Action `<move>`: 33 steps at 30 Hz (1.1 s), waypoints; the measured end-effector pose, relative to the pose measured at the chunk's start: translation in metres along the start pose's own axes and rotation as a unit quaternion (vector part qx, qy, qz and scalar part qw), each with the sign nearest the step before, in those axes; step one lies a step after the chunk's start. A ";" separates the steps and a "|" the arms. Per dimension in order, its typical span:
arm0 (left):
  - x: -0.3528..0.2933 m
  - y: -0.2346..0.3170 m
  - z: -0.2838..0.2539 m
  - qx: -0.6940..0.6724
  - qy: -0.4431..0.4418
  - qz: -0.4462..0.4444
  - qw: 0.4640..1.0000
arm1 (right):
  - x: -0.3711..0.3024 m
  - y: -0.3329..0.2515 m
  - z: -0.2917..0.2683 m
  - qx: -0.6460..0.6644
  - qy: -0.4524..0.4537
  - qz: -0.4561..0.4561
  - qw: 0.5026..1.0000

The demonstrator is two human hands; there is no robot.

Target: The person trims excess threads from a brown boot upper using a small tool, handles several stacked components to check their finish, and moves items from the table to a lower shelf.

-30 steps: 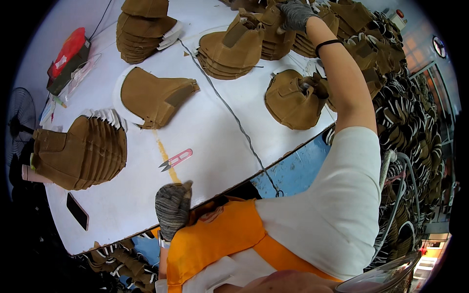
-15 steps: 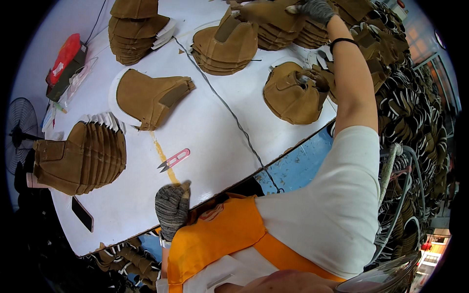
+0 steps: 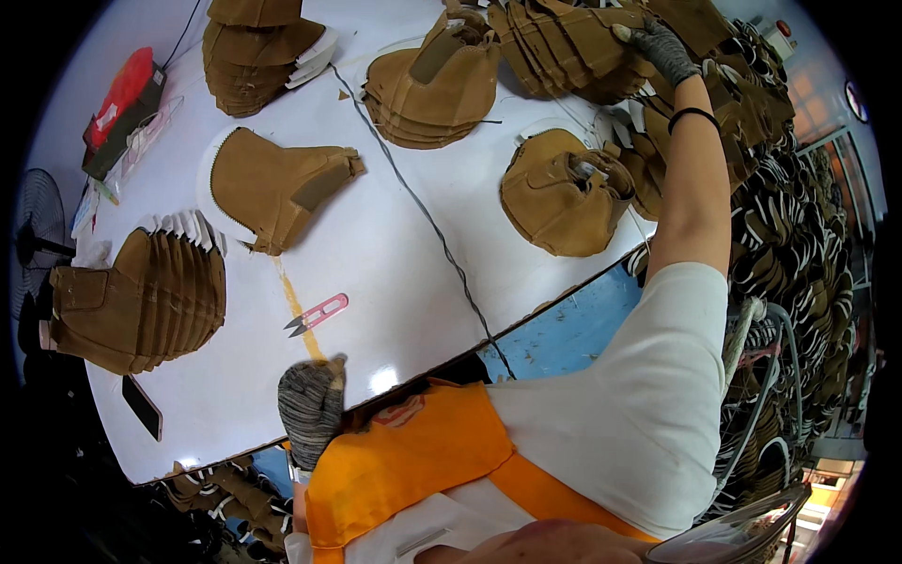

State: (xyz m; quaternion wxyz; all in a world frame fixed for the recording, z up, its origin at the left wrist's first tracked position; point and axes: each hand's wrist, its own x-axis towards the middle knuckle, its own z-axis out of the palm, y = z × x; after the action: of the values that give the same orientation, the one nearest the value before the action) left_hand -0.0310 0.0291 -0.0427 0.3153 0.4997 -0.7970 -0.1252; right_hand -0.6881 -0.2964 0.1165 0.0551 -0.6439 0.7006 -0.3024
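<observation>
My right hand (image 3: 660,54), in a grey knit glove with bare fingertips, reaches to the far right of the table. Its thumb and fingers close on the edge of a brown shoe upper in a fanned stack of shoe uppers (image 3: 554,47). My left hand (image 3: 311,402), gloved alike, rests curled at the near table edge and holds nothing that I can see. Just beyond it lie pink-handled thread snips (image 3: 319,315). A single brown upper with a white edge (image 3: 268,183) lies flat farther off. Another rounded upper (image 3: 559,197) sits below my right forearm.
More stacked uppers stand at the left (image 3: 141,296), the far left (image 3: 254,66) and the far middle (image 3: 432,89). A dark cable (image 3: 423,211) crosses the white table (image 3: 395,282). A phone (image 3: 142,408) lies near the left corner. Piled uppers (image 3: 799,226) rise at the right.
My right hand has moved a little right and nearer. The uppers beside it now lie more fanned out. The whole view has shifted slightly; my left hand stays at the table edge.
</observation>
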 end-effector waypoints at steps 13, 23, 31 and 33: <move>-0.004 -0.004 0.000 -0.002 0.000 -0.004 1.000 | -0.001 -0.008 0.002 -0.066 0.002 -0.016 0.998; -0.004 -0.002 -0.001 -0.004 0.002 -0.006 1.000 | 0.004 -0.036 -0.015 -0.060 0.004 -0.048 0.997; 0.002 0.005 -0.002 -0.010 0.006 -0.007 1.000 | -0.026 -0.188 0.022 -0.134 -0.087 -0.120 0.980; 0.002 0.001 0.000 -0.008 -0.004 -0.009 1.000 | -0.026 -0.196 0.030 -0.178 -0.101 -0.121 0.971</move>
State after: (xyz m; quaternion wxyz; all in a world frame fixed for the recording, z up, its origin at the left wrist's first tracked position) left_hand -0.0317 0.0280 -0.0413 0.3150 0.5042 -0.7925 -0.1362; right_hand -0.4995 -0.2798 0.1812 -0.0269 -0.7508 0.6507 -0.1107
